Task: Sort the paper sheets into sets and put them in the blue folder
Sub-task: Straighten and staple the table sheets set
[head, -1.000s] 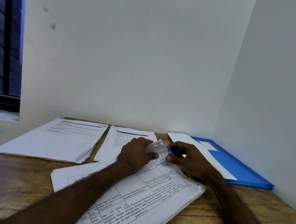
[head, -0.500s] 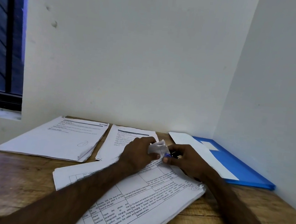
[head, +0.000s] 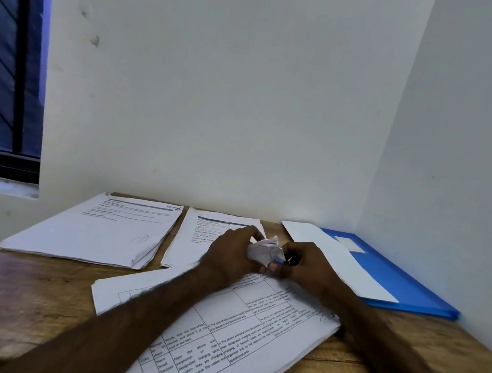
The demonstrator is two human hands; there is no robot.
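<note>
The near stack (head: 223, 329) of printed sheets lies slantwise across the front of the wooden table (head: 14, 298), with its near end hanging over the table's front edge. I am working at its far end, where the crumpled corner (head: 264, 249) is bunched upward between both hands. The left hand (head: 231, 251) has its fingers curled round that corner. The right hand (head: 306, 265) meets it from the other side, curled round a small blue-tipped object (head: 278, 261) that I cannot identify. I judge the stack light but floppy. Its many loose leaves would fan or slide if I lifted it by one corner, and the creased corner could tear. I would rather square it and take it along a long edge with both hands. Beyond it the left pile (head: 97, 231) and the middle pile (head: 200, 236) lie just beside each other. The blue folder (head: 396, 278) lies flat by the right wall, with a white sheet (head: 337, 256) on or in it; I cannot tell which.
</note>
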